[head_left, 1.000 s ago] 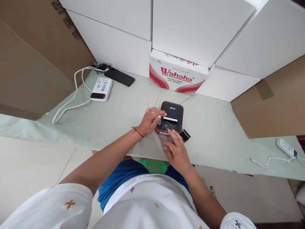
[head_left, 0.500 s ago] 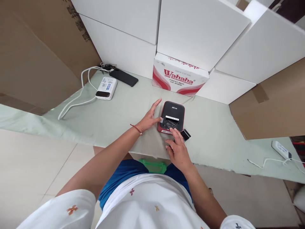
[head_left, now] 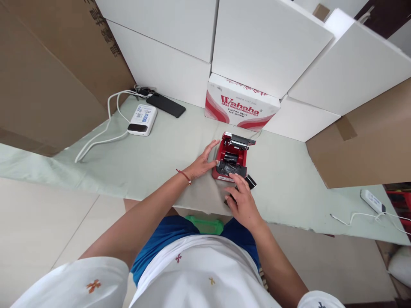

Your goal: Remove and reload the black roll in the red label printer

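A small red and black label printer (head_left: 219,173) sits on the cloth-covered table with its lid (head_left: 239,140) raised. Inside its red bay lies a dark roll (head_left: 230,157). Clear crinkled film shows at the front of its black top. My left hand (head_left: 203,164) rests along the printer's left side, fingers apart, the thumb touching its edge. At the front edge, my right hand (head_left: 243,200) reaches in with its fingertips against the printer, fingers loosely spread and holding nothing visible. Partly under that hand is a flat, shiny black item (head_left: 251,182), whose kind I cannot make out.
Behind the printer stands a red and white Wahaha water carton (head_left: 240,105). A white power bank (head_left: 143,120) with cables and a black phone (head_left: 166,105) lie to the left. Large cardboard boxes (head_left: 366,141) flank the table (head_left: 289,171). Another white device (head_left: 372,201) lies far right.
The printer's lid has swung up and back, exposing the red bay and the roll. Both hands stay in nearly the same place.
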{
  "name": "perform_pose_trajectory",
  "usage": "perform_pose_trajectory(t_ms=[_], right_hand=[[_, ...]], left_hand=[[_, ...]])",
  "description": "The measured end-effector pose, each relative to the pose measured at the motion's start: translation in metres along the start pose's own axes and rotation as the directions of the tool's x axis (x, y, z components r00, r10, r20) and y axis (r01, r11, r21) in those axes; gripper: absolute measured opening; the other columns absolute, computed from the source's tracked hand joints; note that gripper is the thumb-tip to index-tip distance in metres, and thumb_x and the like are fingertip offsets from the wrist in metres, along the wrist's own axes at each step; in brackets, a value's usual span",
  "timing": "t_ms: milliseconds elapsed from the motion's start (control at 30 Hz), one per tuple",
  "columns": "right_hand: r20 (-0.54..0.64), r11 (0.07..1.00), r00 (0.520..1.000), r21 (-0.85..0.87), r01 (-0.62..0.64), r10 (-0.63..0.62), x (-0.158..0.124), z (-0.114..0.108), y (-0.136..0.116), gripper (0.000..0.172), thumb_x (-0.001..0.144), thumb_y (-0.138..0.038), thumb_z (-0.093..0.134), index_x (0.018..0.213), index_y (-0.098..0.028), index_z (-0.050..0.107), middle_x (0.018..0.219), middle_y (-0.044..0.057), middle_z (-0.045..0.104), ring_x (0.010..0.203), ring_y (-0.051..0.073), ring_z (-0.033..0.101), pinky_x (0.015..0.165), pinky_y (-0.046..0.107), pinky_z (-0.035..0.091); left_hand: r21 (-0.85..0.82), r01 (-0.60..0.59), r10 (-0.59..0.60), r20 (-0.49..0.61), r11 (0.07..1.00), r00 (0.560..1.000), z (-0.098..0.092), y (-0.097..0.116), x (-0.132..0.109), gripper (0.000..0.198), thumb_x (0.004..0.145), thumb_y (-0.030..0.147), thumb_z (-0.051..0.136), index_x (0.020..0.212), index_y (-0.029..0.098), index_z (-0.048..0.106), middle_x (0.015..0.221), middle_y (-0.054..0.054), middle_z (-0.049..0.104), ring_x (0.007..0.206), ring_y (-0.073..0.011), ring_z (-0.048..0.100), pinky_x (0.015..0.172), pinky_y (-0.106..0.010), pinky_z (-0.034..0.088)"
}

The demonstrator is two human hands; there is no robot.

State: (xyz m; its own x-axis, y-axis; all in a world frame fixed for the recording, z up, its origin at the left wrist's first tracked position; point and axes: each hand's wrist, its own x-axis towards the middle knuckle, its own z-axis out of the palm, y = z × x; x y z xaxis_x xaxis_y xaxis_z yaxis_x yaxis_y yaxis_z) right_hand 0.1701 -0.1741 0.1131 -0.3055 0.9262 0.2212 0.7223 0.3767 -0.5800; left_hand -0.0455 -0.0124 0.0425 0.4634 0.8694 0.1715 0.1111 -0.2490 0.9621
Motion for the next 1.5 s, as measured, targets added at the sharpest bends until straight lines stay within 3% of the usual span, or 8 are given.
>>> perform_pose_trajectory(t_ms=[267,467,700,833,967,1067,1300,1500], right_hand=[[-0.035,0.981,0.982,0.076,-0.180,0.183,0.074,-0.070,0.018,0.026,0.106,-0.033,0.056,0.109,-0.024,0.079,0.123,0.009,0.079,0.112,0.023,0.075,0.100,0.038,0.059],[0.254,0.831,0.884,-0.511,-0.222,0.392,0.149,-0.049,0.022,0.036,0.102,-0.022,0.058,0.133,-0.027,0.075,0.135,0.008,0.077,0.121,0.029,0.072,0.100,0.041,0.056],[0.321,0.707,0.780,-0.676,-0.208,0.537,0.184,-0.023,0.016,0.031,0.090,-0.018,0.071,0.121,-0.020,0.078,0.123,0.018,0.080,0.114,0.036,0.075,0.088,0.041,0.057],[0.267,0.750,0.827,-0.612,-0.251,0.495,0.166,-0.039,0.008,0.035,0.093,-0.022,0.067,0.128,-0.022,0.072,0.123,0.014,0.079,0.108,0.032,0.074,0.086,0.040,0.056],[0.227,0.927,0.900,-0.046,-0.373,0.373,0.113,-0.082,0.010,0.032,0.094,-0.040,0.068,0.122,-0.026,0.070,0.112,0.004,0.078,0.083,0.021,0.070,0.078,0.035,0.056],[0.185,0.847,0.875,0.227,-0.480,0.447,0.064,-0.111,0.031,0.042,0.091,-0.053,0.073,0.121,-0.025,0.071,0.118,0.006,0.077,0.088,0.020,0.069,0.081,0.034,0.057],[0.223,0.713,0.695,0.004,-0.702,0.683,-0.020,-0.110,0.109,0.032,0.075,-0.047,0.074,0.095,-0.023,0.074,0.087,0.004,0.077,0.072,0.023,0.066,0.073,0.038,0.056],[-0.092,0.778,0.777,-0.037,-0.627,0.623,-0.011,-0.069,0.110,0.046,0.089,-0.051,0.062,0.120,-0.020,0.076,0.117,0.011,0.078,0.058,0.017,0.058,0.069,0.038,0.056]], left_hand=[[0.394,0.122,-0.042,-0.205,0.911,0.978,-0.054,-0.012,0.003,0.063,0.105,0.056,0.041,0.151,0.015,0.056,0.161,-0.018,0.057,0.152,-0.0312,0.053,0.133,-0.054,0.036],[0.697,0.337,-0.085,-0.370,0.632,0.925,-0.113,-0.038,-0.007,0.056,0.103,0.036,0.033,0.140,0.010,0.065,0.160,-0.023,0.058,0.154,-0.0368,0.050,0.130,-0.064,0.033],[0.757,0.321,-0.042,-0.363,0.569,0.931,-0.107,-0.044,-0.023,0.058,0.099,0.035,0.041,0.149,0.015,0.060,0.164,-0.018,0.056,0.156,-0.0357,0.049,0.132,-0.062,0.029],[0.749,0.321,-0.026,-0.377,0.579,0.926,-0.107,-0.043,-0.022,0.055,0.097,0.032,0.041,0.144,0.016,0.064,0.160,-0.017,0.060,0.153,-0.0348,0.052,0.131,-0.059,0.032],[0.731,0.335,-0.032,-0.394,0.595,0.918,-0.108,-0.046,-0.022,0.056,0.096,0.032,0.042,0.144,0.014,0.064,0.160,-0.018,0.060,0.153,-0.0362,0.051,0.131,-0.059,0.031],[0.718,0.347,-0.051,-0.400,0.603,0.915,-0.107,-0.046,-0.022,0.057,0.095,0.031,0.043,0.145,0.014,0.064,0.161,-0.017,0.060,0.154,-0.0355,0.050,0.132,-0.057,0.030],[0.744,0.351,-0.062,-0.386,0.568,0.920,-0.109,-0.042,-0.023,0.056,0.094,0.032,0.042,0.141,0.012,0.066,0.160,-0.018,0.059,0.153,-0.0370,0.051,0.129,-0.056,0.034],[0.783,0.350,-0.052,-0.379,0.514,0.924,-0.110,-0.047,-0.023,0.057,0.093,0.032,0.044,0.144,0.016,0.064,0.160,-0.014,0.060,0.151,-0.0351,0.052,0.128,-0.055,0.037]])
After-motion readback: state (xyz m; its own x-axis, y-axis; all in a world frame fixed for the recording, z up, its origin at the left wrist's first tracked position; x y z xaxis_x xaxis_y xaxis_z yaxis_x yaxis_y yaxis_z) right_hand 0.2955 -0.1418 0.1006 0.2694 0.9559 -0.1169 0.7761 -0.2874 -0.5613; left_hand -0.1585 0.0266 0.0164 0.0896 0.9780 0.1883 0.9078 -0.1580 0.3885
